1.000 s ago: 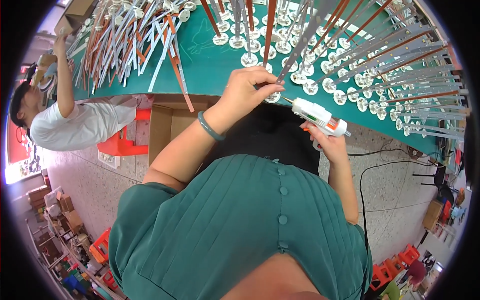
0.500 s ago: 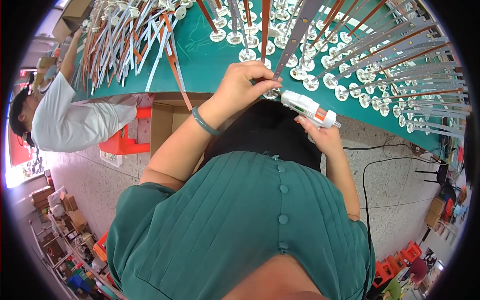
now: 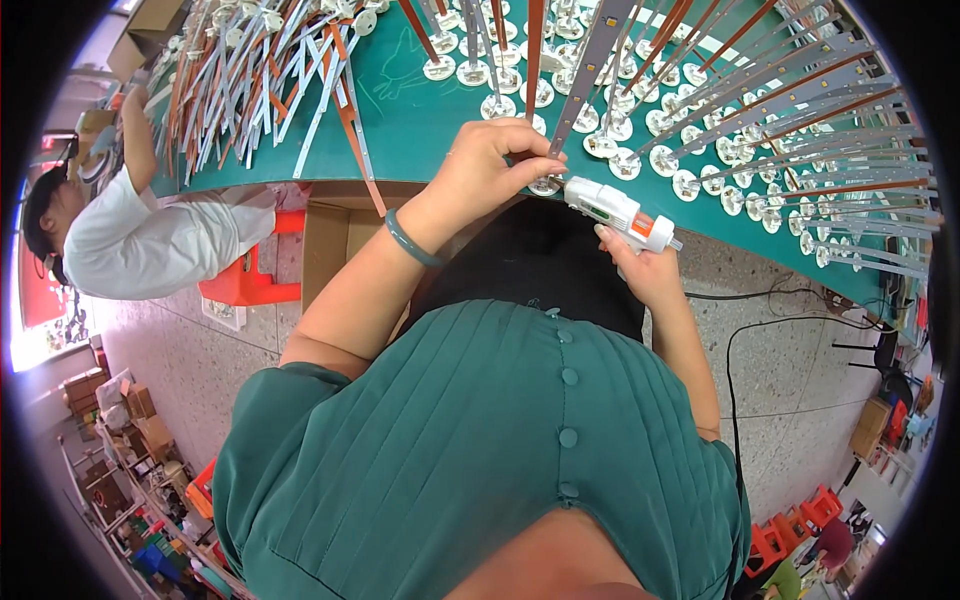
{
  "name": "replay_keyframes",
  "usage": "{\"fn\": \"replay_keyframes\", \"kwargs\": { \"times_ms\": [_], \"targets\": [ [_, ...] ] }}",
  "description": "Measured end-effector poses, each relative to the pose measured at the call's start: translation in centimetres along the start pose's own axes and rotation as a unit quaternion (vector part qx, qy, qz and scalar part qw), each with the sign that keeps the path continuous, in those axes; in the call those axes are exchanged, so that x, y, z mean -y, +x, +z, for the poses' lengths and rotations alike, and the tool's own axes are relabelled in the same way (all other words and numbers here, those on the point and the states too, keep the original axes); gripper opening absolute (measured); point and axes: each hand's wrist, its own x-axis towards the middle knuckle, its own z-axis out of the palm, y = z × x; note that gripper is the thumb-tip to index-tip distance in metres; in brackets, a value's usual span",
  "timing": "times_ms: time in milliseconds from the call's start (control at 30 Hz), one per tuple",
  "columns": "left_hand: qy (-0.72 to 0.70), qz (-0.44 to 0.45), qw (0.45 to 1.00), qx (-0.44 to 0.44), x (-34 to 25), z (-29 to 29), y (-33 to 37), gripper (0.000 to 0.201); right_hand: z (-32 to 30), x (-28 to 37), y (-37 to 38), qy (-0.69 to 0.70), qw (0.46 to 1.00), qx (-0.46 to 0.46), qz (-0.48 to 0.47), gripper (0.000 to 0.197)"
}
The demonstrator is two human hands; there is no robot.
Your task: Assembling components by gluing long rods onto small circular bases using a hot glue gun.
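My left hand (image 3: pixel 488 168) pinches the lower end of a grey LED strip (image 3: pixel 588 75) between thumb and fingers. The strip stands almost upright over a round white base (image 3: pixel 545 187) at the table's near edge. In my right hand (image 3: pixel 650 272) is a white hot glue gun (image 3: pixel 600 204) with an orange part. Its nozzle points left, at the foot of the strip, close to my left fingertips. Whether the tip touches the base is too small to tell.
Several round white bases with upright strips crowd the green table (image 3: pixel 385 150) to the right. Loose strips (image 3: pixel 250 85) lie piled at the left. Below the edge is a cardboard box (image 3: pixel 325 235). A co-worker (image 3: pixel 165 240) is at the far left. A black cable (image 3: pixel 732 375) hangs at right.
Both hands and the glue gun stay almost in place; the view has shifted very slightly. At the far left, the co-worker's arm and head have moved a little.
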Motion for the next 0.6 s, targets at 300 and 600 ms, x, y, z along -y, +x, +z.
{"fn": "replay_keyframes", "kwargs": {
  "times_ms": [300, 600],
  "targets": [
    [0.029, -0.001, 0.999, 0.020, -0.6, -0.5, 0.1, 0.008, -0.8, 0.1, -0.5, -0.002, 0.997, -0.021, 0.072, 0.024],
    [-0.006, 0.051, 0.997, 0.059, -1.5, -0.2, 0.5, 0.015, -3.1, -1.1, -1.3, 0.090, 0.995, 0.005, 0.046, 0.022]
  ]
}}
